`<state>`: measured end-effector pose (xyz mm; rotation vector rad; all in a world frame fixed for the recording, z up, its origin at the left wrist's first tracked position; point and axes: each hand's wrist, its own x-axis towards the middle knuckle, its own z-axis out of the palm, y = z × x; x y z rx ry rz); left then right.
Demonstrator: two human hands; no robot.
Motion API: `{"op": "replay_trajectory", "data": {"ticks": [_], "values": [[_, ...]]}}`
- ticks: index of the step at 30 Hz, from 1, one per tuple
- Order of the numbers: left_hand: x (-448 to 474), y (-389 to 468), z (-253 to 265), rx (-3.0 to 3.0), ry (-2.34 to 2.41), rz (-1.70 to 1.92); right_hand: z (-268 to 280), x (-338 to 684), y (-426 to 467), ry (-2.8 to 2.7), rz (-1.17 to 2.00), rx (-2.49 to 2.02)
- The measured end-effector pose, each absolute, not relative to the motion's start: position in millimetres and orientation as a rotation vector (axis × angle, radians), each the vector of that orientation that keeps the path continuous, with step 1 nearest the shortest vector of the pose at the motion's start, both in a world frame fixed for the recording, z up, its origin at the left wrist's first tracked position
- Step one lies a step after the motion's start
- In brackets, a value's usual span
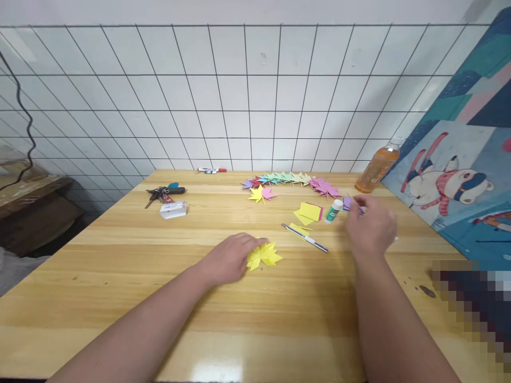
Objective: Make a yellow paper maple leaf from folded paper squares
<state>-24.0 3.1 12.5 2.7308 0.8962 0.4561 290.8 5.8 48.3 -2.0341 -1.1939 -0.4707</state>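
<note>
A folded yellow paper leaf [266,255] lies on the wooden table in front of me. My left hand [230,259] grips it by its left side, the fingers covering that edge. Farther right, my right hand [371,223] is raised over the table with its fingers curled together. It is slightly blurred, and what sits in the fingers is hidden. Purple paper pieces [347,203] show just behind its fingertips. A green glue stick with a white cap [334,211] stands tilted left of that hand. Between the hands lie a slim craft knife [305,237] and yellow paper sheets [309,211].
Toward the wall, a row of folded paper leaves [285,178] runs across the table, with a yellow and pink pair [262,194] before it. A tea bottle [378,166] stands back right. Keys [164,193], a small white box [173,209] and a marker [212,170] lie left.
</note>
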Motion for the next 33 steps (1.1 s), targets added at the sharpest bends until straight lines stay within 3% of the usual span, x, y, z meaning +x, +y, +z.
{"op": "replay_trajectory", "data": {"ticks": [4,8,11,20,26,33], "values": [[-25,3,13,2.659,0.994,0.489,49,299,7,-1.217,-0.535,-1.966],[-28,10,9,2.576,0.992,0.514,30,273,16,-1.864,-0.117,-1.896],[-28,14,6,2.553,0.98,0.502,15,260,21,-2.083,0.011,-1.962],[-26,13,9,2.569,1.272,0.507,20,253,17,-1.971,0.006,-1.95],[-28,18,4,2.371,1.382,0.627,24,203,-5,-2.12,0.349,-1.586],[-25,27,-3,2.225,1.388,0.751,22,177,-14,-2.282,0.274,-1.686]]}}
